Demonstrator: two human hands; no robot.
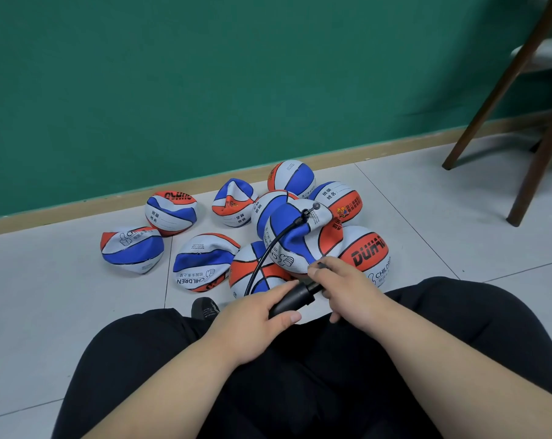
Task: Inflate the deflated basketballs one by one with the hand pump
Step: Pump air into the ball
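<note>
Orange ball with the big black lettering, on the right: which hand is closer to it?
Right. The right hand is just in front of the orange ball, gripping the handle end of the hand pump; the left hand holds its barrel, farther to the left.

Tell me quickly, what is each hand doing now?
Left hand: closed, holding the pump barrel.
Right hand: closed, holding the pump handle.

Grey tiled floor (410, 201), deflated basketballs (202, 261) and chair legs (529, 185) on it

place: indoor room, type unclear | cues: green wall (205, 74), tiled floor (410, 217), wooden chair (505, 106)
</note>
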